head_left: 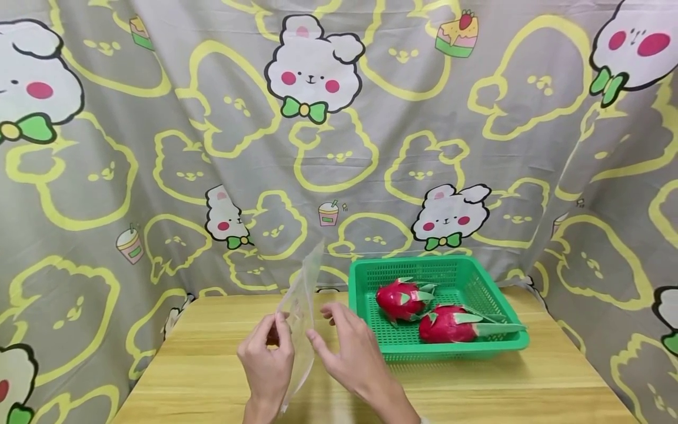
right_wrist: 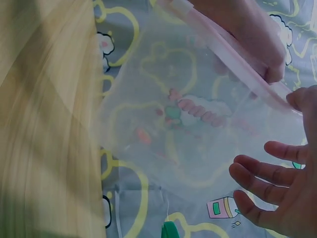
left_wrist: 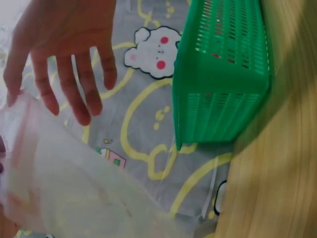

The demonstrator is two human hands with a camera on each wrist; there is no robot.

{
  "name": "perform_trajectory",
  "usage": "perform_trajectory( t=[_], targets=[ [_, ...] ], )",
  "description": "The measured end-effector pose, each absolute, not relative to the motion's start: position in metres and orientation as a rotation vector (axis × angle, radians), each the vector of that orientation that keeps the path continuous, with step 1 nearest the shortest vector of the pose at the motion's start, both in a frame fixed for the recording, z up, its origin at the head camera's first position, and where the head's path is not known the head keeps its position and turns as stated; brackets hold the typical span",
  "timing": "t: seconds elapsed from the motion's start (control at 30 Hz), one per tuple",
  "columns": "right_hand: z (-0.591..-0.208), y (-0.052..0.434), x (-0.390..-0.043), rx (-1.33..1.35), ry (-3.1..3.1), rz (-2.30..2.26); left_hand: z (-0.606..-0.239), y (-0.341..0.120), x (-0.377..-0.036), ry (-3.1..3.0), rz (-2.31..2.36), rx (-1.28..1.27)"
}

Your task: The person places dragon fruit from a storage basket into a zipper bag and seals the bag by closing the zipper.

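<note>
Left hand point(head_left: 267, 359) fingers behind bag point(head_left: 302, 306)

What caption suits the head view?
Left hand holds a clear plastic zip bag upright, right hand beside it; green plastic basket holds two dragon fruits.

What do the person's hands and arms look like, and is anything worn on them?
Both the left hand and the right hand are bare: no gloves, rings or watch can be seen. The wrists and the short visible parts of the forearms are also uncovered, with no sleeve in view. The fingernails look short and unpainted.
</note>
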State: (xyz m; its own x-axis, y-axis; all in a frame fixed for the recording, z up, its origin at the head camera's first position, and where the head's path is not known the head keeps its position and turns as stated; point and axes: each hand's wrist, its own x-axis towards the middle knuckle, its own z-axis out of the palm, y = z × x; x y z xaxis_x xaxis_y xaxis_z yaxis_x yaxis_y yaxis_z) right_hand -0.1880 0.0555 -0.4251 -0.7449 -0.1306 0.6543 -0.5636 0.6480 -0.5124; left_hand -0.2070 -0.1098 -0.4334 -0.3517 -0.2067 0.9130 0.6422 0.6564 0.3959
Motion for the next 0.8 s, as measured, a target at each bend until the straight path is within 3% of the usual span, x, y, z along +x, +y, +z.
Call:
perform_trajectory(
  t=[0.53, 0.8],
  targets=[
    [-0.417, 0.049, -0.211, 0.581, -1.978, 0.634, -0.425, -0.121, -0.2, -1.962, -0.648, -0.272],
    [-0.413, 0.072, -0.222, 0.548, -2.052, 0.478, -0.418, -0.144, -0.201, -1.962, -0.597, -0.252]
  ],
)
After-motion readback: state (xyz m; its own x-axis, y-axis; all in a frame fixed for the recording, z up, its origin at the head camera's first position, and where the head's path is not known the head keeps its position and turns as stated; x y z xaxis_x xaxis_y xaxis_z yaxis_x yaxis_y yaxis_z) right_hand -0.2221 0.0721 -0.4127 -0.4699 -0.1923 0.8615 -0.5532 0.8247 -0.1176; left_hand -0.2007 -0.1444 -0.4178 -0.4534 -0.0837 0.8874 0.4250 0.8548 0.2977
